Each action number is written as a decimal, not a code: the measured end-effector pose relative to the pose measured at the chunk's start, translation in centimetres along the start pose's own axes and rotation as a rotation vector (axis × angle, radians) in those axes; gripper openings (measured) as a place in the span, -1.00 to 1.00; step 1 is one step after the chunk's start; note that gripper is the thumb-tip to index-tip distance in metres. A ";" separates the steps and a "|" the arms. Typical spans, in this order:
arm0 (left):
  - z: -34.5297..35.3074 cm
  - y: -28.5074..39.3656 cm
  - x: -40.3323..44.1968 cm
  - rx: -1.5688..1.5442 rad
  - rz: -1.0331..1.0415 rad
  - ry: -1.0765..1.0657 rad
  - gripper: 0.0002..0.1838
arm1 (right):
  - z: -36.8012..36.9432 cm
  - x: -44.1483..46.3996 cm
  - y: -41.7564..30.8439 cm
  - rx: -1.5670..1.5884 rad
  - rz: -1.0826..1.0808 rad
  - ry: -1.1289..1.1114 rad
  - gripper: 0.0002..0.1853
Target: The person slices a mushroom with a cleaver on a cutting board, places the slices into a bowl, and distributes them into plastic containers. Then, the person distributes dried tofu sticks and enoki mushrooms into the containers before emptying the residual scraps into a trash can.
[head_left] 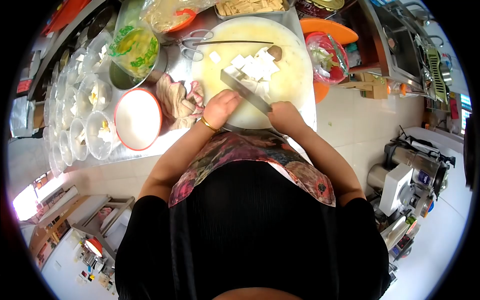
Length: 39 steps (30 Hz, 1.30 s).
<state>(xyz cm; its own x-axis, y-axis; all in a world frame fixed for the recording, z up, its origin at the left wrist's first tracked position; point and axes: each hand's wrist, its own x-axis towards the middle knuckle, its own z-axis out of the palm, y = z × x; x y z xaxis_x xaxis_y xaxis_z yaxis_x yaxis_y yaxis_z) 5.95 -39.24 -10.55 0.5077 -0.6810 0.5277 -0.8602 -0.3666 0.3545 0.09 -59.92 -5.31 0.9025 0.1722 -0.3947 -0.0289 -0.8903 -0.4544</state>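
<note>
My right hand (286, 118) is closed round the handle of a cleaver (247, 94), whose blade slants up and left across the round cutting board (295, 75). Just beyond the blade lies a heap of white tofu cubes (256, 66), with a single cube (214, 57) apart on the left. My left hand (222, 107) is at the board's near left edge, close beside the blade, fingers curled together; anything under them is hidden. A brown round piece (274, 53) touches the heap. Behind it a thin brown stick (232, 42) lies across the board.
Scissors (191, 46) and a crumpled cloth (175, 97) lie left of the board, near a red-rimmed white bowl (138, 120). Several clear plastic bowls (98, 142) with food stand farther left. A metal pot (122, 77) holds a bag. A red basin (327, 57) is on the right.
</note>
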 end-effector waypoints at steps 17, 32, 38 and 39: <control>0.2 -2.3 -0.6 -0.086 -0.336 0.142 -0.64 | -2.0 -1.3 1.6 -0.080 0.104 0.171 -0.82; 1.0 -3.6 6.1 -0.058 -0.208 -0.022 -0.78 | -3.0 -5.4 2.1 -0.395 -0.179 0.619 -0.70; 0.0 -2.6 4.2 -0.215 -0.187 -0.150 -0.71 | -2.3 -9.2 5.7 0.114 0.072 0.492 -0.89; -0.5 -1.7 4.1 -0.188 -0.165 -0.195 -0.72 | -2.1 -9.3 5.6 0.172 0.123 0.450 -0.89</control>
<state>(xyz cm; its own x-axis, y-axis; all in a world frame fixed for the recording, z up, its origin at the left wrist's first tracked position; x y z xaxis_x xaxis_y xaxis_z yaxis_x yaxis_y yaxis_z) 9.51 -41.09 -8.62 0.6055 -0.7375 0.2992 -0.7335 -0.3712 0.5693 -7.61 -67.38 -2.52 0.9829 -0.1627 -0.0868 -0.1830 -0.8037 -0.5661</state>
